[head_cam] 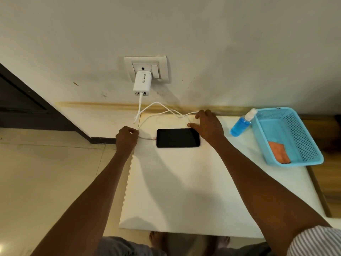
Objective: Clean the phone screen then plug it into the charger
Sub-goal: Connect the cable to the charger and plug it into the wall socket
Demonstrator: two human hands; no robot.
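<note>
1. Head view: left hand (127, 138) pinches the white cable (145, 138) just short of its plug, which sits in the phone (178, 138)
2. Right hand (207, 124), fingers spread and relaxed, touches the phone's far corner
3. Charger (141, 82) sits in the wall socket (146, 68) beyond both hands

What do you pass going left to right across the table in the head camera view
Left hand pinching the white cable → phone lying flat → right hand at the phone's far right corner → blue spray bottle → blue basket holding an orange cloth.
</note>
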